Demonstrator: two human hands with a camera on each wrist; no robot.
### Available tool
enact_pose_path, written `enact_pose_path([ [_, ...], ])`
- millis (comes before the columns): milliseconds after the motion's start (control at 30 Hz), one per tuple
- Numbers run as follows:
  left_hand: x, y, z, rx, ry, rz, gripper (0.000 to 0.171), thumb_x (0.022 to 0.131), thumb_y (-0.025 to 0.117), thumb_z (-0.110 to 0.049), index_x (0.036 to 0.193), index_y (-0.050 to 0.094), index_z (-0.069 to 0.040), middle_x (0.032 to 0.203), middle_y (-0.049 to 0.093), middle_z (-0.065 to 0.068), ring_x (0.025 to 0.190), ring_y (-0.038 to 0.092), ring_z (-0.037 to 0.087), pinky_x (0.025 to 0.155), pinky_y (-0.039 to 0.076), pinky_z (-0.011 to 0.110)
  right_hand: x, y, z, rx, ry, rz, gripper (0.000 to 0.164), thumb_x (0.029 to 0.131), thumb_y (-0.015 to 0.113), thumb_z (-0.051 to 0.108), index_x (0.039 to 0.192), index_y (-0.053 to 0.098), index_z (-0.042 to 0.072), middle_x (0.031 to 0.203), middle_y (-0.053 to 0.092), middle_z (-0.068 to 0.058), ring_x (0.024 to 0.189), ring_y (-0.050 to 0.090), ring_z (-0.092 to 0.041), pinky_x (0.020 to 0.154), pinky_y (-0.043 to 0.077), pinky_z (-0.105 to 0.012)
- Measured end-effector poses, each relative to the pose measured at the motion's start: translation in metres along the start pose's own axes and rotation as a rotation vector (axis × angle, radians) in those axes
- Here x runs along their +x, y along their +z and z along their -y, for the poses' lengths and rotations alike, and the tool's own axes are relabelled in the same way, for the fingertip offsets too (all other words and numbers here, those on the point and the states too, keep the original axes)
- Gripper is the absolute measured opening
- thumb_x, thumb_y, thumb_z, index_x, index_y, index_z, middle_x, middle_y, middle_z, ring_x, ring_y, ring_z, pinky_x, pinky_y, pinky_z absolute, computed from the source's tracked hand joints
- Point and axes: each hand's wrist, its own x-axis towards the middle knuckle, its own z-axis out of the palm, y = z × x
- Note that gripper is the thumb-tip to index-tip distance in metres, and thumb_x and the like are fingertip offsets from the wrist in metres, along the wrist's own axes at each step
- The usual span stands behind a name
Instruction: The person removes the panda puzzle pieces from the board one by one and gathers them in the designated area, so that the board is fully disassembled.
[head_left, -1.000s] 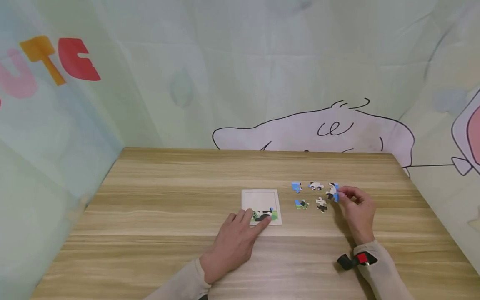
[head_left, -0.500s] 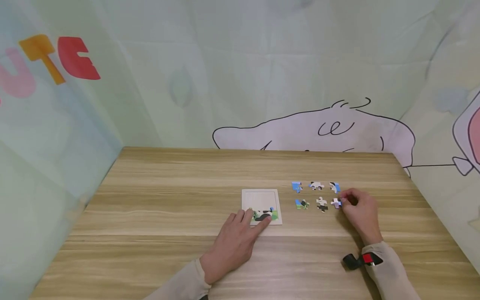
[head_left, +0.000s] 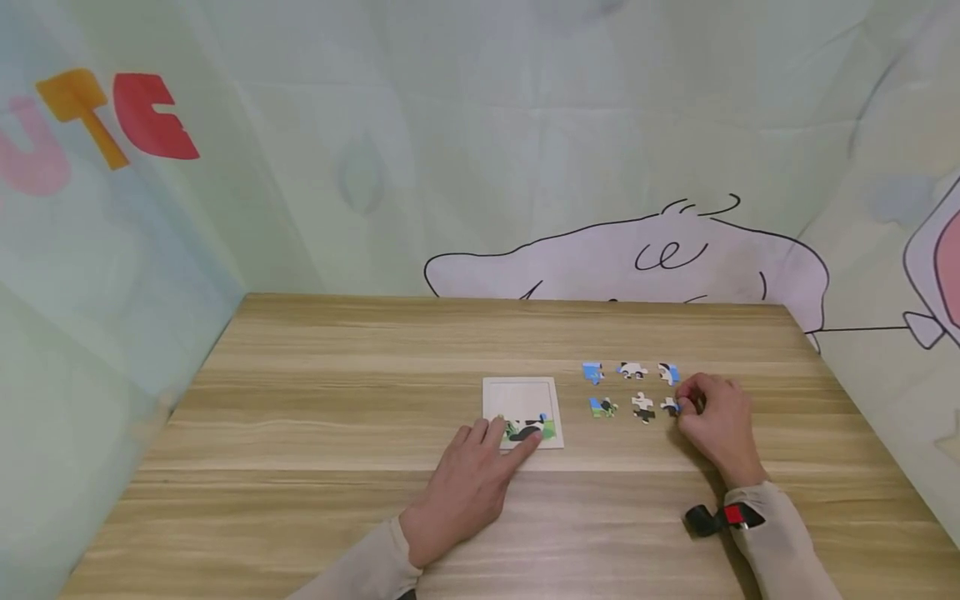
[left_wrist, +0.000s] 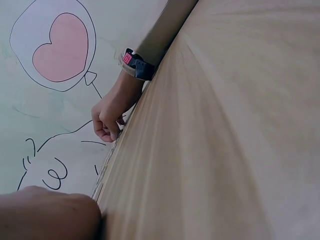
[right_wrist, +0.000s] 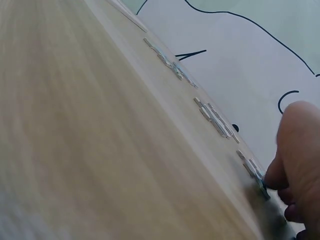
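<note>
In the head view my left hand [head_left: 465, 483] rests its outstretched fingers on the near part of a white puzzle board [head_left: 521, 385]. A strip of panda picture [head_left: 528, 429] lies along the board's near side, partly covered by those fingers. To the right, my right hand [head_left: 718, 429] pinches a small black, white and blue puzzle piece [head_left: 670, 406] at its right edge. Just behind it lies a blue-edged puzzle piece [head_left: 667, 373]. Seen from the right wrist, the thumb and fingers [right_wrist: 276, 172] meet at the piece, low over the table.
Other loose pieces lie left of the right hand: a blue one [head_left: 592, 372], a panda-face one [head_left: 632, 371], a green and blue one [head_left: 603, 407] and a white and black one [head_left: 642, 407]. The wooden table [head_left: 337, 375] ends at a printed cloth wall [head_left: 480, 167].
My right hand has drawn the puzzle piece nearer me, away from the blue-edged one, and then slightly left with a small turn. My left hand has stayed still on the board.
</note>
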Motion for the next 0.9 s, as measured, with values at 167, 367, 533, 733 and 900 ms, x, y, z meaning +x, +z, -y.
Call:
enact_pose_path([
  [167, -0.002, 0.0, -0.003, -0.039, -0.035, -0.006, 0.057, 0.096, 0.072, -0.019, 0.151, 0.061, -0.033, 0.098, 0.051, 0.005, 0.079, 0.041, 0.017, 0.069, 0.036, 0.025, -0.003, 0.005, 0.004, 0.088, -0.007, -0.108, 0.01, 0.082, 0.065, -0.005, 0.088, 0.07, 0.001, 0.082, 0.069, -0.016, 0.081, 0.053, -0.023, 0.078, 0.033, -0.03],
  [367, -0.005, 0.002, -0.005, -0.033, -0.066, -0.075, 0.058, 0.093, 0.074, -0.017, 0.147, 0.065, -0.035, 0.094, 0.049, 0.006, 0.081, 0.047, 0.02, 0.071, 0.039, 0.026, -0.01, 0.025, 0.029, 0.276, -0.189, -0.236, 0.016, 0.082, 0.065, -0.012, 0.093, 0.073, -0.003, 0.079, 0.069, -0.014, 0.078, 0.052, -0.004, 0.074, 0.039, -0.02],
  [533, -0.005, 0.002, -0.007, -0.066, -0.112, -0.074, 0.058, 0.094, 0.074, -0.017, 0.146, 0.065, -0.04, 0.092, 0.047, 0.005, 0.081, 0.043, 0.019, 0.069, 0.034, 0.025, -0.021, 0.052, 0.073, 0.38, -0.368, -0.132, 0.027, 0.086, 0.066, -0.013, 0.104, 0.079, 0.001, 0.089, 0.077, -0.012, 0.077, 0.058, -0.004, 0.071, 0.046, -0.018],
  [733, -0.004, 0.004, -0.006, -0.074, -0.146, -0.053, 0.057, 0.094, 0.073, -0.019, 0.145, 0.066, -0.044, 0.098, 0.049, 0.007, 0.084, 0.044, 0.021, 0.067, 0.032, 0.026, -0.025, 0.08, 0.125, 0.402, -0.452, 0.095, 0.032, 0.088, 0.066, -0.011, 0.109, 0.082, 0.006, 0.088, 0.076, -0.004, 0.077, 0.058, -0.007, 0.071, 0.05, -0.024],
  [900, -0.004, 0.006, -0.006, -0.072, -0.138, -0.093, 0.032, 0.093, 0.073, -0.019, 0.121, 0.078, -0.033, 0.103, 0.055, 0.009, 0.093, 0.052, 0.024, 0.07, 0.044, 0.03, -0.021, 0.093, 0.151, 0.341, -0.47, 0.288, 0.024, 0.095, 0.067, -0.001, 0.109, 0.083, 0.011, 0.081, 0.069, 0.005, 0.074, 0.05, -0.004, 0.072, 0.044, -0.024],
])
